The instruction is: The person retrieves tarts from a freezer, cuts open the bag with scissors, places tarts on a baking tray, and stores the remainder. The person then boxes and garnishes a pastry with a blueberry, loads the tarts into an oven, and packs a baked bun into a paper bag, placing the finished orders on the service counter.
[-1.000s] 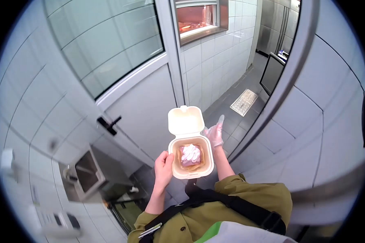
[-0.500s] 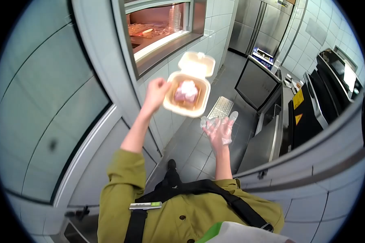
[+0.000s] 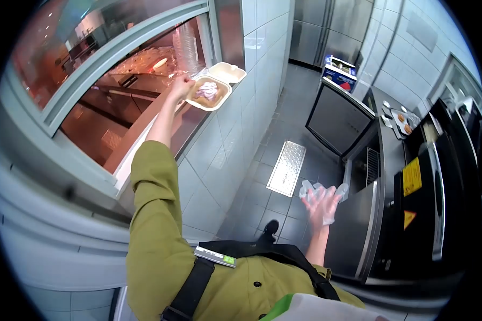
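My left hand [image 3: 182,86] is bare and pinches the near-left edge of a takeaway box [image 3: 228,73], whose lid is folded back. Inside the box is a brown dessert or pastry with a swirl of white and pinkish cream [image 3: 207,91]. The box is over the sill of the serving window [image 3: 193,123]; whether it touches the sill I cannot tell. Lower on the right, my right hand [image 3: 321,206] wears a clear plastic glove with loose fingertips. Its fingers are spread and hold nothing.
An open oven-like door or cabinet door [image 3: 340,115] juts into the aisle, with a blue box [image 3: 340,75] behind it. A metal floor plate [image 3: 287,168] lies ahead. Black equipment [image 3: 423,214] and a tray of food [image 3: 404,120] line the right. Clear cups [image 3: 185,48] are stacked beyond the window.
My left hand has carried the box leftward to the window sill as my view turned and moved nearer the window. My right hand stays spread, now lower and farther right in view.
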A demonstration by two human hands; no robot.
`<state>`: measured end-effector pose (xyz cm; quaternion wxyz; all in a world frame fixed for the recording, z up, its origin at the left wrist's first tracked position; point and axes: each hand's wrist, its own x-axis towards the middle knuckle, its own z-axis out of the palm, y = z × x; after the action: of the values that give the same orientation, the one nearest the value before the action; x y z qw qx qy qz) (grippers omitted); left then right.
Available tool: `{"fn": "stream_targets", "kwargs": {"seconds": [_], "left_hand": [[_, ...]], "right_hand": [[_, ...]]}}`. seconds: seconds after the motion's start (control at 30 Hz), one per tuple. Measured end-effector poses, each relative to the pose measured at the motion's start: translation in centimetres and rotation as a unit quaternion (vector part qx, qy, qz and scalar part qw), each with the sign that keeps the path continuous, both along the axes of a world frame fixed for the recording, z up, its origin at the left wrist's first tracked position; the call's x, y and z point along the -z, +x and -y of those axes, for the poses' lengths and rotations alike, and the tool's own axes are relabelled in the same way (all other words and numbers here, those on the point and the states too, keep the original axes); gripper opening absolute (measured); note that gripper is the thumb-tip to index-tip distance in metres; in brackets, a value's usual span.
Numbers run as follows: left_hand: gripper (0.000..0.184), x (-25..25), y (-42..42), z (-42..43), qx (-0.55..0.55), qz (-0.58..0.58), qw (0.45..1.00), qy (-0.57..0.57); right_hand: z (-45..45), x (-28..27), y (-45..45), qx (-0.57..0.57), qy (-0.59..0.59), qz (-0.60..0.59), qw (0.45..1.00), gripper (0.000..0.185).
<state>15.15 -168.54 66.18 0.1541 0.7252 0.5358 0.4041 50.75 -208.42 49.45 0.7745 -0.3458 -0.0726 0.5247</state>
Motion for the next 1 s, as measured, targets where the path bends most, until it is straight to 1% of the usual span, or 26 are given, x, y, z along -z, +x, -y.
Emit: {"fn": "stream_targets", "kwargs": {"seconds": [0.03, 0.07, 0.13, 0.17, 0.23, 0.27, 0.3, 0.33, 0.37, 0.4, 0.47, 0.53, 0.57, 0.6, 0.63, 0.67, 0.7, 0.73, 0.77, 0.8, 0.83, 0.87, 0.9, 0.93, 0.97, 1.0], "left_hand": [[0.016, 0.5, 0.2, -1.9, 0.006, 0.015, 1.000, -0.026], [0.016, 1.9, -2.0, -3.5, -0.031, 0.003, 0.999, -0.025], [0.015, 2.4, -3.5, 2.0, -0.046, 0.020, 0.998, -0.045], [0.014, 2.4, -3.7, 5.7, -0.082, 0.025, 0.995, -0.048], [0.012, 3.1, -4.5, 7.2, -0.127, 0.037, 0.991, -0.036], [0.012, 1.4, -2.9, 9.7, -0.145, 0.044, 0.987, -0.054], [0.014, 3.0, -4.3, 7.6, -0.161, 0.050, 0.985, -0.032], [0.018, 2.6, -3.6, 8.6, -0.166, 0.075, 0.983, -0.025], [0.026, 2.6, -4.1, 8.4, -0.201, 0.046, 0.978, -0.004], [0.033, 1.2, -3.0, 9.5, -0.273, 0.069, 0.959, -0.009], [0.031, -1.4, -1.3, 12.4, -0.332, -0.031, 0.909, 0.248], [0.022, -4.4, 6.2, 19.2, -0.226, 0.129, 0.914, 0.312], [0.013, -3.0, 10.8, 22.1, -0.186, 0.095, 0.926, 0.314], [0.011, 0.8, 14.5, 23.4, 0.022, 0.200, 0.957, 0.209], [0.021, 4.4, 19.6, 24.7, 0.089, 0.133, 0.973, 0.164], [0.045, 7.1, 23.1, 24.6, 0.164, -0.008, 0.976, 0.140], [0.068, 9.8, 26.8, 24.3, 0.163, -0.057, 0.985, 0.025], [0.078, 14.2, 30.2, 23.3, 0.144, -0.046, 0.989, -0.010], [0.072, 16.2, 32.5, 22.6, 0.143, -0.047, 0.988, 0.017], [0.054, 17.6, 34.0, 21.3, 0.175, 0.014, 0.984, 0.024], [0.044, 19.2, 35.5, 19.2, 0.192, 0.020, 0.981, 0.027], [0.034, 21.1, 37.2, 17.9, 0.227, 0.028, 0.973, 0.019], [0.022, 21.1, 39.0, 17.0, 0.214, 0.106, 0.971, 0.026], [0.020, 21.6, 40.4, 16.0, 0.241, 0.129, 0.960, -0.064], [0.016, 20.6, 41.7, 14.7, 0.253, 0.156, 0.934, -0.201], [0.014, 21.0, 43.3, 13.1, 0.325, 0.197, 0.891, -0.250]], "right_hand": [[-2.5, 0.3, 0.3, -0.004, -0.005, 0.003, 1.000, 0.083], [-3.1, 0.5, -0.7, -0.013, -0.012, 0.010, 1.000, 0.083], [-1.3, 1.4, 1.2, -0.053, 0.004, 0.016, 0.998, 0.083], [-0.6, 1.7, 1.9, -0.075, 0.019, 0.011, 0.997, 0.082], [-3.3, 1.0, 2.5, -0.122, 0.028, -0.003, 0.992, 0.083], [-5.0, 0.5, 2.9, -0.149, 0.032, -0.003, 0.988, 0.083], [-6.9, 0.2, 3.2, -0.178, 0.036, 0.000, 0.983, 0.084], [-8.8, -0.2, 3.3, -0.211, 0.043, 0.004, 0.977, 0.084], [-10.3, -0.8, 3.2, -0.236, 0.039, 0.017, 0.971, 0.084], [-11.8, -0.4, 3.4, -0.260, 0.064, 0.021, 0.963, 0.084], [-13.9, -1.1, 3.8, -0.298, 0.077, 0.008, 0.951, 0.084], [-15.0, -1.9, 4.0, -0.267, 0.079, -0.086, 0.957, 0.080], [-15.6, -3.1, 3.9, -0.240, 0.064, -0.161, 0.955, 0.072], [-16.6, -2.8, 3.9, -0.254, 0.093, -0.181, 0.946, 0.068], [-17.9, -1.8, 4.3, -0.261, 0.119, -0.200, 0.937, 0.064], [-19.4, -0.1, 5.0, -0.259, 0.143, -0.218, 0.930, 0.061], [-22.5, 4.1, 6.2, -0.267, 0.251, -0.104, 0.925, 0.050], [-22.9, 3.4, 6.9, -0.285, 0.230, -0.170, 0.915, 0.048], [-24.2, 5.2, 8.7, -0.284, 0.221, -0.183, 0.915, 0.050], [-25.6, 6.8, 10.8, -0.283, 0.211, -0.195, 0.915, 0.053], [-26.0, 6.5, 12.1, -0.283, 0.208, -0.185, 0.918, 0.059], [-26.5, 6.4, 12.8, -0.243, 0.162, -0.228, 0.929, 0.062], [-26.6, 7.2, 14.0, -0.185, 0.122, -0.272, 0.937, 0.066], [-26.9, 8.4, 15.3, -0.122, 0.084, -0.309, 0.939, 0.069], [-28.8, 11.4, 17.4, -0.300, 0.410, -0.235, 0.828, 0.073], [-30.4, 11.3, 19.2, -0.287, 0.406, -0.266, 0.826, 0.077]]}}
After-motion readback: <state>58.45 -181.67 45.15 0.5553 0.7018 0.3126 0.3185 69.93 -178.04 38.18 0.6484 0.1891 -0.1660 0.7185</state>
